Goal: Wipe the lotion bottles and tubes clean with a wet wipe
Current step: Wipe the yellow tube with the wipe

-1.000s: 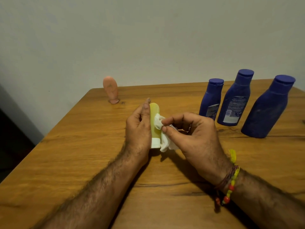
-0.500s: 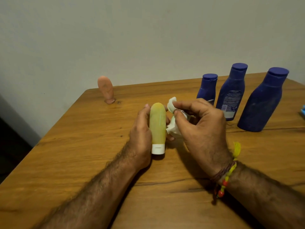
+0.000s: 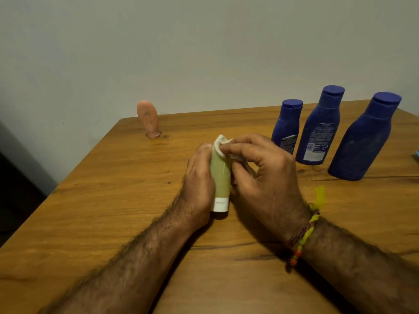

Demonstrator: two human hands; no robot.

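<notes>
left hand (image 3: pixel 199 177) grips green tube (image 3: pixel 221 177), cap toward the person, just above desk (image 3: pixel 113 200); right hand (image 3: pixel 263 175) pinches wet wipe (image 3: pixel 221 143) on tube's far end; three blue bottles (image 3: pixel 317 128) upright at right

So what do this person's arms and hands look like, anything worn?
Both forearms are bare and hairy, no sleeves in view. The right hand has a braided yellow-green and brown thread bracelet with red beads at the wrist. The left hand wears nothing visible.
</notes>
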